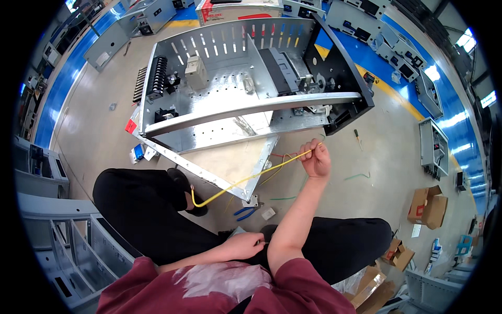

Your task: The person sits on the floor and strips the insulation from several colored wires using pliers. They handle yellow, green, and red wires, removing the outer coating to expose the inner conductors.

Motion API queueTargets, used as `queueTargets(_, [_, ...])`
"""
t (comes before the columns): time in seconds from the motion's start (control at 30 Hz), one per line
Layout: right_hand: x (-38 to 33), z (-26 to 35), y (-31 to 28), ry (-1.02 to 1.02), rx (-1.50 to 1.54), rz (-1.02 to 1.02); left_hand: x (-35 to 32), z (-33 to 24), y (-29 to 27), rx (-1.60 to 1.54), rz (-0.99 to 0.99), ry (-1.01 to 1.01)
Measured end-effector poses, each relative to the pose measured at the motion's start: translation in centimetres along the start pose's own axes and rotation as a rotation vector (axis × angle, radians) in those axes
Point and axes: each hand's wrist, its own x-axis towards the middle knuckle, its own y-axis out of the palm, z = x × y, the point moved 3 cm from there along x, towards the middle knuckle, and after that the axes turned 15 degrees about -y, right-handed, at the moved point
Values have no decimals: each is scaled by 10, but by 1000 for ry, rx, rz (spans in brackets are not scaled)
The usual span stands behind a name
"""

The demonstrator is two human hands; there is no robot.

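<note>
Stretching before an open metal cabinet, a yellow wire is gripped near one end by the right hand, its hooked other end near a black shoe. Whether the left hand, curled at the lap, holds anything cannot be told. Blue pliers are seen on the floor.

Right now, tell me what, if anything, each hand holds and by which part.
The right hand pinches the yellow wire near its right-hand end. Whether the left hand holds anything cannot be told.
</note>
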Motion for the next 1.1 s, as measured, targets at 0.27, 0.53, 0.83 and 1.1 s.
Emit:
queueTargets(0.27, [-54, 26, -73, -289, 372, -316, 0, -12, 8, -31, -10, -55])
queueTargets(0.53, [-218, -21, -231, -832, 498, -1341, -1, -25, 26, 8, 19, -15])
queueTargets(0.83, [-263, -87, -273, -606, 384, -1713, -1, -28, 40, 70, 27, 11])
queueTargets(1.1, [-244, -95, -243, -635, 348, -1673, -1, -21, 40, 74, 18, -3])
